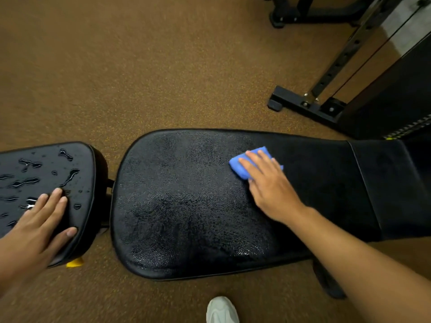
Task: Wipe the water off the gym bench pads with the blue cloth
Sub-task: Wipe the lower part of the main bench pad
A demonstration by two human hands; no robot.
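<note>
A folded blue cloth point(242, 163) lies on the long black back pad point(186, 206) of a gym bench, pressed flat under the right hand point(268, 185), fingers straight. The left hand point(39, 227) rests open on the puddled seat pad point(46, 173). A white sneaker point(221, 310) stands on brown flooring point(140, 66).

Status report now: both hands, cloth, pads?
Right hand flat, pressing blue cloth on long pad. Left hand flat on small pad, puddles unwiped. Nothing in the way.
</note>
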